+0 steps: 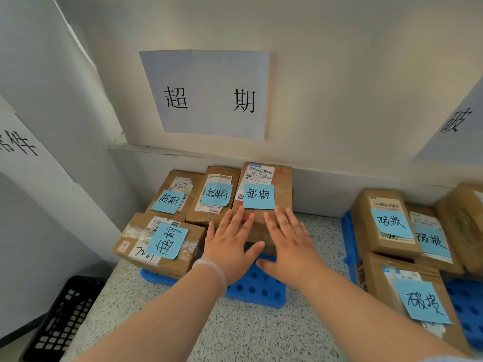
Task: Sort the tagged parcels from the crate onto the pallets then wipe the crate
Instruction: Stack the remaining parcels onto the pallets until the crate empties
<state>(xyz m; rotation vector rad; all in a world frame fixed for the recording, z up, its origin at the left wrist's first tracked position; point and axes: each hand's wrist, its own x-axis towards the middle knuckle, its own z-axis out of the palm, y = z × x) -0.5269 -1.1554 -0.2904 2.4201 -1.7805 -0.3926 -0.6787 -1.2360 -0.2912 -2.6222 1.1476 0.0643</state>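
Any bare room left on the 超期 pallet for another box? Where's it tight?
Free: the blue pallet's front-right corner, beside the front-left parcel and before the back-right parcel, where the left hand and right hand rest flat. Also the speckled floor beside it. Tight: the back row, and the right pallet.

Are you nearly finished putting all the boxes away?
Looks nearly done. Three tagged parcels sit on the left pallet, and at least three more on the right pallet. The left hand and right hand press flat on a fourth parcel. Left to do: wiping the black crate; its inside is hidden.
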